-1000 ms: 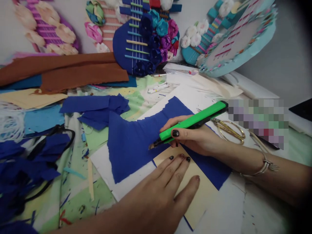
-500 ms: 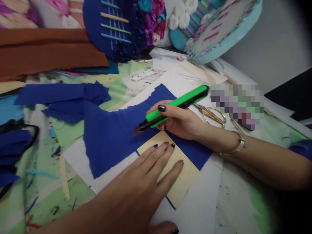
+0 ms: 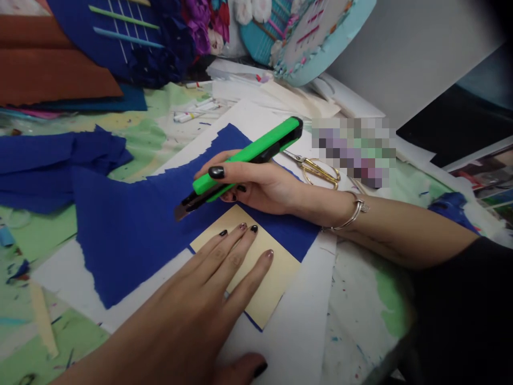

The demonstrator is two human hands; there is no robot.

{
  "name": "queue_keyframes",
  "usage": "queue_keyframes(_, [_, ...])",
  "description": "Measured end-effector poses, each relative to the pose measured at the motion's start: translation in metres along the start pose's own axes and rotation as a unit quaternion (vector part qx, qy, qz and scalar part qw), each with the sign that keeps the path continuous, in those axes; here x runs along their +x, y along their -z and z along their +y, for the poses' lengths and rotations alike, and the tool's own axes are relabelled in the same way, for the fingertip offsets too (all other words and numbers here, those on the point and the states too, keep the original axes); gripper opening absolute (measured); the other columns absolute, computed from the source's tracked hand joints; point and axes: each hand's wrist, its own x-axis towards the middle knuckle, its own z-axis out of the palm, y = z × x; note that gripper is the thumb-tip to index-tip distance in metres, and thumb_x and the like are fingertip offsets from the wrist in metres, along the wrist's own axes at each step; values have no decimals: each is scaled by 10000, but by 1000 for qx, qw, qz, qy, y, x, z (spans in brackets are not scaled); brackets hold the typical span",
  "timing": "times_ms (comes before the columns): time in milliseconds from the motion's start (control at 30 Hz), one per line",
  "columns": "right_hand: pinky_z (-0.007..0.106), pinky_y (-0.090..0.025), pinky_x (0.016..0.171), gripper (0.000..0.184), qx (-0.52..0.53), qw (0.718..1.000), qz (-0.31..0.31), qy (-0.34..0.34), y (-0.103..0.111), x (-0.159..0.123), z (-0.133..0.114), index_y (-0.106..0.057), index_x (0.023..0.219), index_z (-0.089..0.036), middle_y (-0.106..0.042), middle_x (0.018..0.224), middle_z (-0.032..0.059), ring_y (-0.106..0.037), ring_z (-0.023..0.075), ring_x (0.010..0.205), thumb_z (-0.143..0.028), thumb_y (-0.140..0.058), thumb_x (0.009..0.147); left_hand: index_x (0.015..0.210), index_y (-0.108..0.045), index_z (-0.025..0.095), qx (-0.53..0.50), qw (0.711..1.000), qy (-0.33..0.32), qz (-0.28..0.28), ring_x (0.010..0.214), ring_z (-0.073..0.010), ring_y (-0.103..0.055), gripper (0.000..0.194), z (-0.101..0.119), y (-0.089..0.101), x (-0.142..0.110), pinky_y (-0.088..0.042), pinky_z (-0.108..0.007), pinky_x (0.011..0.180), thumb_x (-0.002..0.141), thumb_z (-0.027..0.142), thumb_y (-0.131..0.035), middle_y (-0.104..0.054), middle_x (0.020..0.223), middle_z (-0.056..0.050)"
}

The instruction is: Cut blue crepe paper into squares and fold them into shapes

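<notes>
My right hand point(image 3: 260, 182) is closed around a green and black utility knife point(image 3: 256, 144). Its blade points down to the left, over the dark blue crepe paper point(image 3: 132, 235); whether the tip touches cannot be made out. With fingers spread, my left hand point(image 3: 212, 289) lies flat on a cream-coloured card point(image 3: 276, 283), which rests on the blue paper. A thin blue strip shows along the card's lower edges. Beneath everything is a large white sheet point(image 3: 304, 315). The paper's left edge is ragged, and its upper edge is jagged.
Gold-handled scissors point(image 3: 320, 174) lie beyond my right wrist. Folded blue paper point(image 3: 44, 166) and brown paper point(image 3: 52, 75) are on the left. Decorated round boards point(image 3: 324, 43) stand at the back. A cream strip point(image 3: 43, 321) and scraps litter the green-stained table covering point(image 3: 360, 299).
The whole view has shifted, so the scene sits further left and slightly higher. My right hand still holds the knife above the blue paper, and my left hand stays on the card.
</notes>
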Motion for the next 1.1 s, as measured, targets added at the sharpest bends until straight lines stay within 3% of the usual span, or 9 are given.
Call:
queue_keyframes(133, [161, -435, 520, 199, -49, 998, 7, 42, -2, -3, 1, -613, 756, -182, -601, 696, -33, -522, 75, 616, -253, -777, 668, 1451, -263, 100, -13, 1000, 10, -16, 1363, -406, -248, 914, 3, 9, 6, -308, -546, 1058, 719, 536, -594, -258, 1498, -233])
queue_keyframes(267, [152, -382, 443, 203, -117, 988, 12, 100, -3, -6, 1, -614, 799, -147, -584, 646, -37, -480, 49, 508, -205, -772, 684, 1428, -306, 96, -19, 997, 29, -70, 1357, -392, -281, 880, 7, 23, 11, -331, -519, 1056, 735, 543, -614, -294, 1476, -253])
queue_keyframes(433, [156, -313, 311, 165, -142, 988, 24, 51, -6, -16, -4, -621, 841, -146, -589, 571, -27, -443, 53, 364, -305, -655, 812, 1424, -315, 105, -19, 996, 40, -79, 1388, -351, -230, 792, 6, 28, 13, -281, -479, 1095, 843, 631, -432, -280, 1485, -239])
queue_keyframes(567, [159, -383, 332, 143, -164, 985, 32, 41, -2, -22, -5, -629, 781, -145, -608, 573, -13, -493, 65, 378, -280, -675, 793, 1425, -306, 111, 5, 998, 28, -60, 1384, -329, -257, 645, 1, 21, 14, -286, -462, 1093, 891, 440, -455, -303, 1479, -224])
queue_keyframes(700, [149, -384, 330, 136, -189, 980, 54, 36, 1, -22, -4, -647, 767, -160, -609, 566, -15, -502, 64, 384, -286, -696, 777, 1407, -338, 121, 28, 999, 25, -27, 1357, -308, -329, 507, 1, 15, 14, -295, -448, 1086, 929, 286, -363, -357, 1459, -204])
queue_keyframes(867, [158, -407, 346, 135, -213, 975, 54, 23, 1, -22, -4, -656, 786, -163, -627, 568, -6, -518, 69, 382, -292, -695, 778, 1385, -376, 131, 41, 998, 38, -4, 1330, -281, -382, 452, 3, 14, 14, -295, -425, 1083, 960, 242, -270, -421, 1424, -185])
queue_keyframes(1100, [168, -397, 346, 122, -227, 972, 53, 22, 1, -23, -3, -653, 793, -162, -641, 585, 0, -518, 72, 380, -279, -687, 782, 1382, -383, 134, 33, 998, 48, 4, 1327, -278, -383, 454, 4, 12, 12, -283, -425, 1090, 940, 230, -348, -422, 1426, -178])
